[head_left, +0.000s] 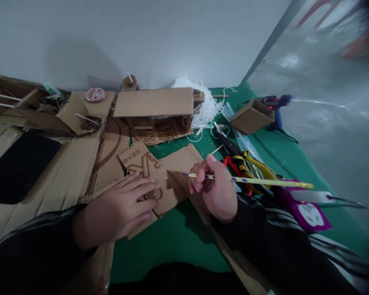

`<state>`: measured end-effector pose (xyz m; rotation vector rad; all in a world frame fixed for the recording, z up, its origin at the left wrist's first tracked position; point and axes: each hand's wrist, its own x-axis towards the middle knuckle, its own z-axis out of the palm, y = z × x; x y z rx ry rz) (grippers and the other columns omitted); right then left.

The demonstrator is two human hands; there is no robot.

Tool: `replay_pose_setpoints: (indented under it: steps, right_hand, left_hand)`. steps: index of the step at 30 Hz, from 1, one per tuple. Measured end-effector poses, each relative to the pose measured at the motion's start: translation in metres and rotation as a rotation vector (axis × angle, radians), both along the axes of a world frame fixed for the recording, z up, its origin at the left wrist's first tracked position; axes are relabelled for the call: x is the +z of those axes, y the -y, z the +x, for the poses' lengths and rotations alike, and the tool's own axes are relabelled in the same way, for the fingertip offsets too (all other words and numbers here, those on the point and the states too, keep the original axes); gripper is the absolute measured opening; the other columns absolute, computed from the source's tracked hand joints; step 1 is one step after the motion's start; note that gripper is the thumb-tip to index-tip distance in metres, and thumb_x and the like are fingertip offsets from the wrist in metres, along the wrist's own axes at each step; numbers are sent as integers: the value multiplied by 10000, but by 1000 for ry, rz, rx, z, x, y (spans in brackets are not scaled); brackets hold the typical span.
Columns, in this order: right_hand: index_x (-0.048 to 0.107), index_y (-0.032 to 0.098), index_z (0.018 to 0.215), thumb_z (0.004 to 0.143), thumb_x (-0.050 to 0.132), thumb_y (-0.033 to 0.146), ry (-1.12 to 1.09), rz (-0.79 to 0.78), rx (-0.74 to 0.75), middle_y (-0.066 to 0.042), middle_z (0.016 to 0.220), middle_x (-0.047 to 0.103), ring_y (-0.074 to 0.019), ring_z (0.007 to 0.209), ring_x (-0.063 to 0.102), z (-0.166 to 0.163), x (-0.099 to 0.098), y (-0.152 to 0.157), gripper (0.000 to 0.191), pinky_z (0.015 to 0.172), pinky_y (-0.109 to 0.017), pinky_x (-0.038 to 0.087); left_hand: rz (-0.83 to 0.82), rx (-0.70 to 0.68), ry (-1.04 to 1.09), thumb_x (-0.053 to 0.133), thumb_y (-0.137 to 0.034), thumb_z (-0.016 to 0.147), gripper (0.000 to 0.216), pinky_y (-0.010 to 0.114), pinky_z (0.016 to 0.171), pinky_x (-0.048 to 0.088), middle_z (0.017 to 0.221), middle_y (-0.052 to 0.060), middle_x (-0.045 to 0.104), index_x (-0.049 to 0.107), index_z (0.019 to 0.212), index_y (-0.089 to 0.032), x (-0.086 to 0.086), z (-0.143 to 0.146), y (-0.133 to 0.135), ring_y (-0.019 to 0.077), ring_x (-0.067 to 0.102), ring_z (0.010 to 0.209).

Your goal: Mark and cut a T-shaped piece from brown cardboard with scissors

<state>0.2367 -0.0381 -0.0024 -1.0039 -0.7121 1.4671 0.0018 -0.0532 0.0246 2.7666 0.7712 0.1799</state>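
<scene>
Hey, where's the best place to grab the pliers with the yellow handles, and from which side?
Probably by the yellow-and-black handles, coming from the right. They angle toward your side, while the dark jaws point away toward the white string. Red handles lie close on their left, and the spotted pencil in your right hand crosses the view just nearer you.

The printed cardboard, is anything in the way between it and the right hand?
Only the pencil, which the right hand holds, its tip towards the printed cardboard. Nothing else visible blocks the way.
</scene>
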Motion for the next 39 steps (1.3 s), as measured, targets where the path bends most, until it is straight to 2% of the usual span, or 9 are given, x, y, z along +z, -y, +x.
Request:
replay_pose_setpoints:
  steps: [4, 9, 13, 17, 20, 23, 28, 35, 39]
  right_hand:
    - [501, 191, 406, 882, 546, 523, 116, 15, 34, 49, 355, 337, -97, 354, 396, 7, -1, -3, 581, 365, -231, 366]
    - [682, 159, 662, 855, 539, 622, 228, -113, 151, -4, 460, 587, -97, 370, 490, 8, 1, -3, 522, 377, -205, 380]
    - [656, 153, 576, 769, 643, 627, 302, -148, 192, 1, 452, 565, -93, 392, 503, 7, 3, -4, 511, 410, -204, 407]
    - [669, 154, 630, 804, 603, 621, 372, -151, 215, 4, 478, 570, -93, 407, 509, 7, 1, -4, 502, 410, -202, 412]
    - [597, 186, 674, 834, 586, 585, 431, -93, 216, 25, 486, 576, -104, 399, 515, 8, 0, -4, 430, 397, -209, 424]
    - [490, 201, 596, 885, 541, 508, 635, 31, 213, 31, 457, 552, -98, 385, 499, 11, 0, -3, 425, 386, -201, 385]
    - [400, 205, 509, 873, 569, 377, 952, 226, 212, 39, 424, 461, -84, 415, 425, 22, -1, -5, 436, 412, -216, 293]
    - [252, 217, 503, 846, 560, 300, 1007, 327, 209, 79, 449, 245, -65, 429, 248, 29, -10, -1, 469, 408, -227, 208]
    - [240, 212, 512, 836, 538, 247, 1027, 400, 179, 81, 468, 221, -60, 434, 214, 30, -12, 2, 442, 415, -225, 198]
  left_hand:
    - [-61, -67, 22, 514, -214, 936, 183, 531, 1155, 261, 1401, 81, 523, 612, 1091, -219, -10, 3, -17, 257, 407, 1337]
    - [-64, -55, 26, 508, -232, 939, 183, 544, 1163, 223, 1407, 43, 528, 615, 1088, -242, -19, 2, -21, 250, 401, 1332]
    - [-59, -34, 54, 528, -275, 938, 176, 547, 1160, 228, 1398, 52, 538, 633, 1074, -236, -23, 1, -17, 252, 406, 1328]
    - [-47, -26, 70, 537, -310, 940, 182, 528, 1172, 208, 1372, 3, 574, 653, 1068, -251, -26, 0, -17, 231, 400, 1334]
    - [-42, -20, 74, 543, -331, 939, 240, 514, 1174, 207, 1374, -23, 575, 633, 1156, -284, -28, 1, -17, 218, 396, 1336]
    - [-19, -28, 90, 559, -315, 932, 307, 521, 1162, 229, 1369, -23, 578, 600, 1235, -339, -29, 2, -17, 221, 399, 1335]
    - [-9, -24, 133, 584, -282, 920, 302, 516, 1148, 260, 1342, -16, 601, 625, 1213, -340, -29, 3, -15, 219, 431, 1310]
    - [-9, 17, 139, 607, -262, 904, 277, 515, 1126, 290, 1342, -36, 600, 653, 1163, -349, -28, 6, -14, 223, 456, 1284]
    - [-27, 30, 109, 606, -276, 901, 266, 504, 1105, 308, 1316, -46, 611, 654, 1146, -369, -25, 8, -14, 219, 475, 1255]
